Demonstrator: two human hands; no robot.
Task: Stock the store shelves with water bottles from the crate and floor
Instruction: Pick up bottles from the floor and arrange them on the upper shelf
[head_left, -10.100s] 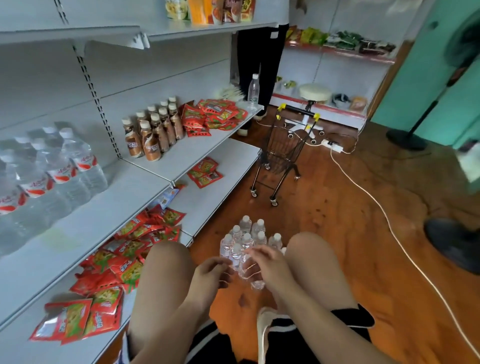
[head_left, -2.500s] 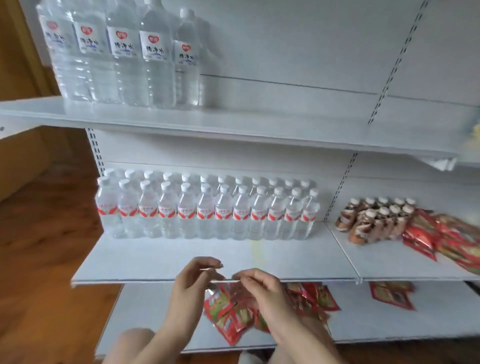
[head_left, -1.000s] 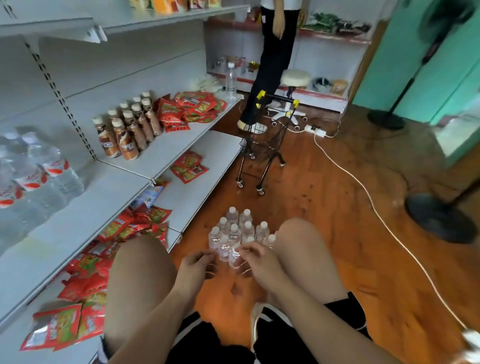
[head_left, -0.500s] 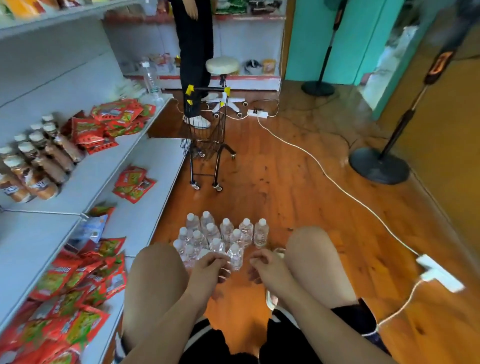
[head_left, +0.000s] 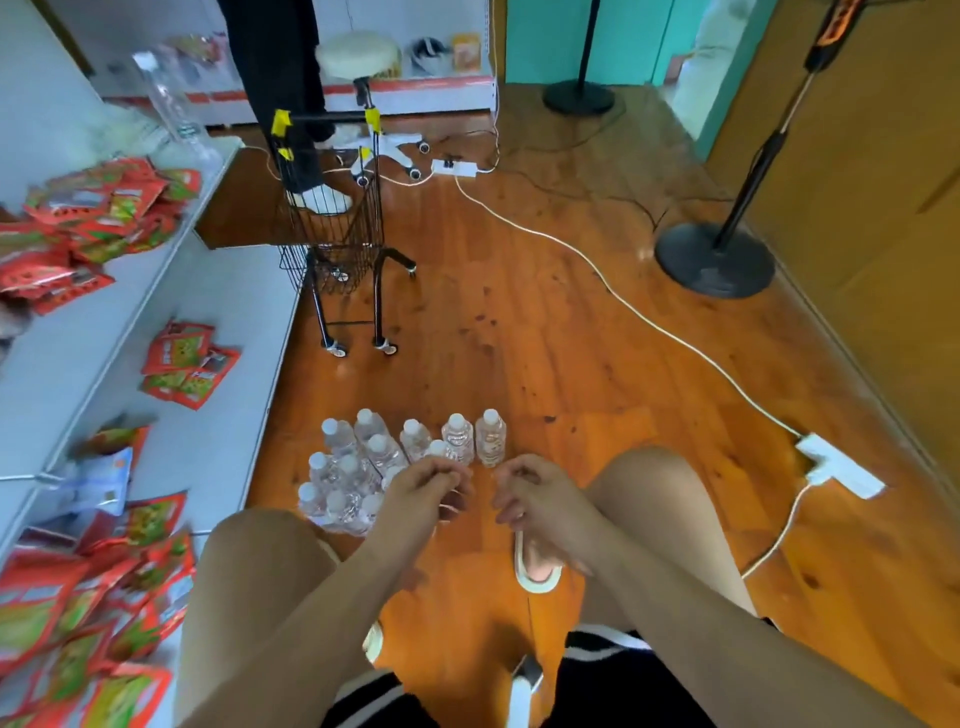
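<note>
Black shorts (head_left: 623, 686) with white stripes are worn, with bare arms and knees, and a pale slipper (head_left: 537, 569).

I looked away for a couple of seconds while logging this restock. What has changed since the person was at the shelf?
The view has swung from the stocked shelf down to the floor. The left hand and right hand, then pinched together at the shelf edge, now hover curled over the water bottles on the floor, gripping none. The bottle cluster, shopping cart and white cable stay where they were.
</note>
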